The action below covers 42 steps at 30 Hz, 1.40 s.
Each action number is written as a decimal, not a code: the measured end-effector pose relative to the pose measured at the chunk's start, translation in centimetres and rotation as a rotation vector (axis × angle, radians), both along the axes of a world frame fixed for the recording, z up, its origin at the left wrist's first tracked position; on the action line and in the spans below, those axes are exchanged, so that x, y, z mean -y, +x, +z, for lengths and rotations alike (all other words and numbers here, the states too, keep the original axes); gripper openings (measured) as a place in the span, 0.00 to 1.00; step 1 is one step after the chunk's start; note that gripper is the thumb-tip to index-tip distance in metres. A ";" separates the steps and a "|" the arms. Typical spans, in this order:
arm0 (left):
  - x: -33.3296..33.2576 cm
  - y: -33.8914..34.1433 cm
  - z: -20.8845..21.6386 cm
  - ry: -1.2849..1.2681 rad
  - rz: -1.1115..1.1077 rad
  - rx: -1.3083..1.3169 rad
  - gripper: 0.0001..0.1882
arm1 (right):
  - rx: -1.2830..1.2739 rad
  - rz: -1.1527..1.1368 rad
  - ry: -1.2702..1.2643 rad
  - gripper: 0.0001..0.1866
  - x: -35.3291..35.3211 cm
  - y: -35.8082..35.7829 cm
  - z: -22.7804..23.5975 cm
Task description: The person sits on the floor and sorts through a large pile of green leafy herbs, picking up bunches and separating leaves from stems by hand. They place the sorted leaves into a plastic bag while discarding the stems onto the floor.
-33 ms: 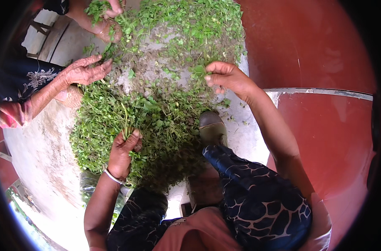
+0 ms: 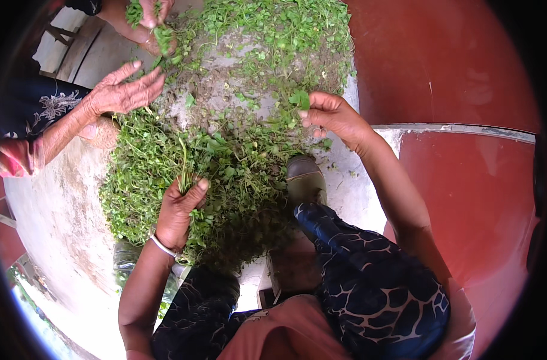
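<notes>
My left hand (image 2: 183, 204), with a white bangle at its wrist, is closed round a small bunch of green stems (image 2: 184, 159). It hovers over a heap of leafy greens (image 2: 144, 180). Farther off at the right, my right hand (image 2: 333, 117) pinches a green leaf sprig (image 2: 299, 99) between thumb and fingers, above the heap's far right edge. Soil and bits of leaf cover the grey floor (image 2: 225, 57) between this heap and a second spread of greens (image 2: 285, 27) beyond.
Across at the left, another person's spread hand (image 2: 126, 90) hangs beside the heap; that person's other hand (image 2: 153, 12) holds greens. My boot (image 2: 305, 177) stands at the heap's right edge. Red floor (image 2: 453, 72) lies to the right, past a pale strip (image 2: 459, 129).
My left hand has shifted slightly with its stems. My right hand has moved a little right, its leaf now plainer to see. The other person's spread hand has risen slightly, fingers wider apart.
</notes>
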State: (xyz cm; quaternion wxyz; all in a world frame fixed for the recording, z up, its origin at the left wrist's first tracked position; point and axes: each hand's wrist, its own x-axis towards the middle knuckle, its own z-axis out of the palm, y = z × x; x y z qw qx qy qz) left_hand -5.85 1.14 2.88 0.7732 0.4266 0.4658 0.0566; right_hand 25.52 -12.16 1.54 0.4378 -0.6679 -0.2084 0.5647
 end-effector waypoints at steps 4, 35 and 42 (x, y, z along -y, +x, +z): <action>0.3 2.0 1.1 0.094 -0.022 0.060 0.07 | -0.310 -0.166 0.105 0.10 2.0 -2.6 1.8; 1.3 7.0 -1.6 0.013 -0.210 0.112 0.12 | -0.516 -0.230 0.102 0.16 3.5 -6.1 1.1; 1.5 8.9 -0.5 0.031 -0.220 0.262 0.12 | -0.272 0.011 -0.009 0.14 2.8 -7.6 1.3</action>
